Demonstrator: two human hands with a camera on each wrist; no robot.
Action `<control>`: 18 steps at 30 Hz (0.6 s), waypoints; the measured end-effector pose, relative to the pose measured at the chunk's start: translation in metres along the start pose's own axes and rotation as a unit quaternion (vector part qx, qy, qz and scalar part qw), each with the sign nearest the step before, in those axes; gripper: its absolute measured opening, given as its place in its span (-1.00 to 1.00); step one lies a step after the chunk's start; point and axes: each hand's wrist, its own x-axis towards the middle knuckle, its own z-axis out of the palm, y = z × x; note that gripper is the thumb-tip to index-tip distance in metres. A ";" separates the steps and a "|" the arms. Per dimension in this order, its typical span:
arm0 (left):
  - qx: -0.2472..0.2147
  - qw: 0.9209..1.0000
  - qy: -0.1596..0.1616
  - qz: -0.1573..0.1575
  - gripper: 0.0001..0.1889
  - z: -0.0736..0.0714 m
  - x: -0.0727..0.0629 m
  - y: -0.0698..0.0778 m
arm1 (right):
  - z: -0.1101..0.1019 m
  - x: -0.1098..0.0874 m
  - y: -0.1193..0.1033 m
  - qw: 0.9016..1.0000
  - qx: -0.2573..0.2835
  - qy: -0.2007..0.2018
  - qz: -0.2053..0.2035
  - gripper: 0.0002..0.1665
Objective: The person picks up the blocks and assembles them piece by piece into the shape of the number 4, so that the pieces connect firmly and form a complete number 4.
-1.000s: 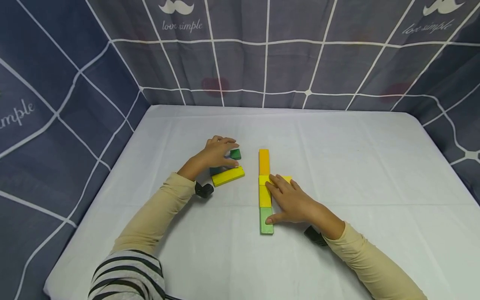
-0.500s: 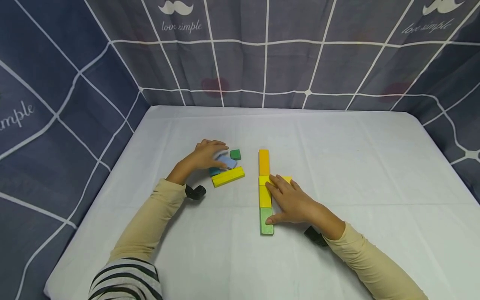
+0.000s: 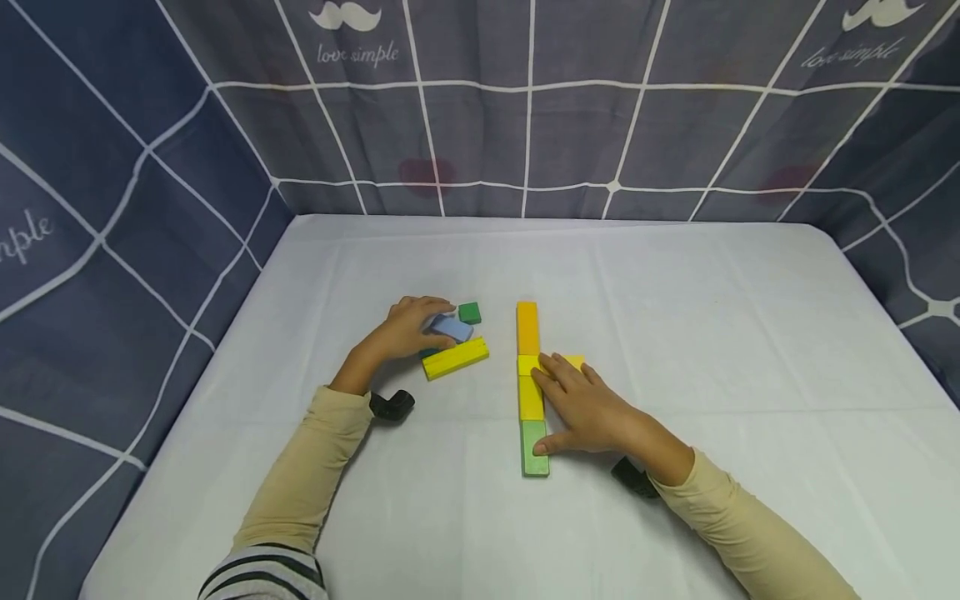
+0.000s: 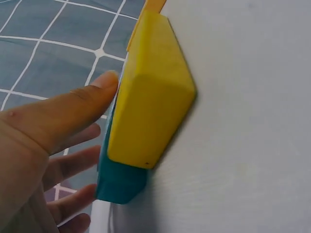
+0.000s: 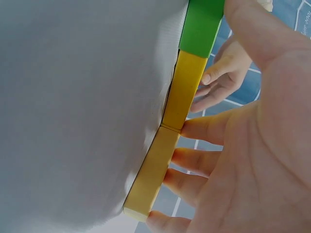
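Note:
My left hand (image 3: 408,329) reaches over a small cluster of toy blocks, its fingers and thumb around a light blue block (image 3: 452,327). The thumb tip lies right at a long yellow block (image 3: 455,358). A teal block (image 4: 124,179) sits beside the yellow one, mostly hidden in the head view. Beyond the fingertips is a small dark green block (image 3: 469,312). My right hand (image 3: 588,410) rests spread on a line of blocks: an orange block (image 3: 527,327), yellow blocks (image 3: 531,397) and a light green block (image 3: 535,458) at the near end. Its fingers partly cover a yellow block (image 3: 574,361) sticking out rightward.
The blocks lie on a table with a white cloth (image 3: 712,317). Dark grid-patterned curtains (image 3: 480,125) hang behind and at both sides. A black wrist device (image 3: 392,406) is under the left wrist, another black device (image 3: 634,478) under the right.
My left hand has drawn back leftward from the dark green block, leaving that block and much of the light blue one uncovered. My right hand stays in place on the line.

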 end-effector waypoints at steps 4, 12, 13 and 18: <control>0.005 1.000 0.011 0.007 -0.34 0.001 0.000 -0.001 | 0.001 -0.001 0.001 1.000 -0.006 0.004 0.002 0.26; -0.004 1.000 0.006 0.010 -0.35 0.000 -0.002 0.001 | 0.002 -0.001 0.001 1.000 -0.007 0.012 -0.009 0.26; -0.005 1.000 0.007 0.011 -0.36 0.000 -0.003 0.001 | 0.002 0.000 0.001 1.000 -0.007 0.013 -0.010 0.26; -0.001 1.000 0.005 0.012 -0.38 0.000 -0.003 0.003 | 0.001 0.001 0.000 1.000 -0.008 0.013 -0.010 0.25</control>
